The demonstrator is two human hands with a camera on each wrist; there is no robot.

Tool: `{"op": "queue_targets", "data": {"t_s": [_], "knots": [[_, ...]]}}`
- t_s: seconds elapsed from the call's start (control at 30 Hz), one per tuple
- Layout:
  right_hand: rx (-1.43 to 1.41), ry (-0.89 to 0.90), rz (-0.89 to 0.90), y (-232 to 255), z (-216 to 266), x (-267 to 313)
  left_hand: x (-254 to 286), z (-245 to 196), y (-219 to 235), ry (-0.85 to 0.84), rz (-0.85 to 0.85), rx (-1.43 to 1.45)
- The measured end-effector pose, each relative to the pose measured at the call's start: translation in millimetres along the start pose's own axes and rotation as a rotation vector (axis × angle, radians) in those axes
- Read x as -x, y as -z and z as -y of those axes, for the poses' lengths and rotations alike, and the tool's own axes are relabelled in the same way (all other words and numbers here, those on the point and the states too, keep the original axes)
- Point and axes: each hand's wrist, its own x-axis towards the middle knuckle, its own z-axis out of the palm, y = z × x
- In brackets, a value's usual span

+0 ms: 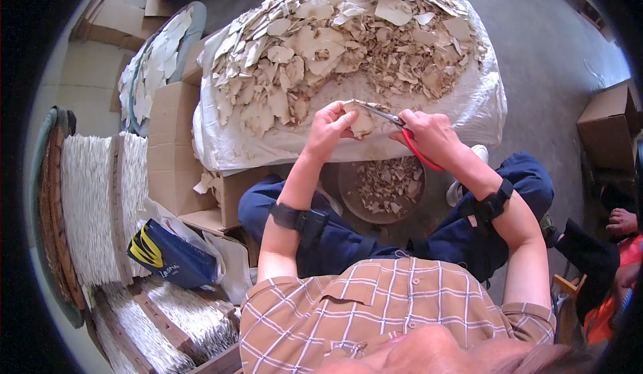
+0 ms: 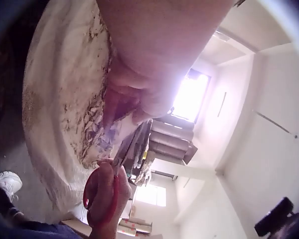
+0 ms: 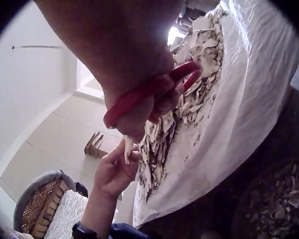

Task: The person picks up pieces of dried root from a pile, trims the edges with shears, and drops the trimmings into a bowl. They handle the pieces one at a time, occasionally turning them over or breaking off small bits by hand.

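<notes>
My left hand [image 1: 328, 129] pinches a thin, pale, flat piece [image 1: 362, 125] with an irregular edge between thumb and fingers. In my right hand [image 1: 434, 133] is a pair of scissors with red handles [image 1: 420, 152], its metal blades [image 1: 380, 111] pointing left across the top of the pale piece. Seen from the right wrist, the red handle loops [image 3: 139, 97] wrap around the hand, and the pale piece [image 3: 128, 149] shows upright in the left fingers. Both hands are over the near edge of a heap of similar broken pale pieces [image 1: 321, 46].
White sheeting [image 1: 479, 123] lies under the heap. Below, between the knees, a round basin [image 1: 347, 200] holds small scraps. To the left stand cardboard boxes [image 1: 171, 153], racks of stacked white sheets [image 1: 87, 206] and a blue bag [image 1: 177, 257]. Another person's hand [image 1: 623, 221] appears at right.
</notes>
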Motion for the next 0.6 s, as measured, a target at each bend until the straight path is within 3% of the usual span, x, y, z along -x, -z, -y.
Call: {"op": "queue_targets", "data": {"t_s": [0.27,0.33,0.37,0.43,0.6], "knots": [[-0.051,-0.055,0.027,-8,5,-4,-5,0,18,0.025,0.047,-0.107],[-0.182,-0.158,-0.013,-4,12,-7,-5,-3,18,0.026,0.039,0.167],[-0.182,-0.153,-0.010,-3,12,-10,-5,-3,15,0.023,0.034,0.168],[-0.165,-0.268,-0.042,-3,12,-14,-6,-1,9,-0.075,-0.154,0.463],[-0.208,-0.197,-0.108,-3,22,-17,-11,10,12,-0.105,-0.176,0.681]]}}
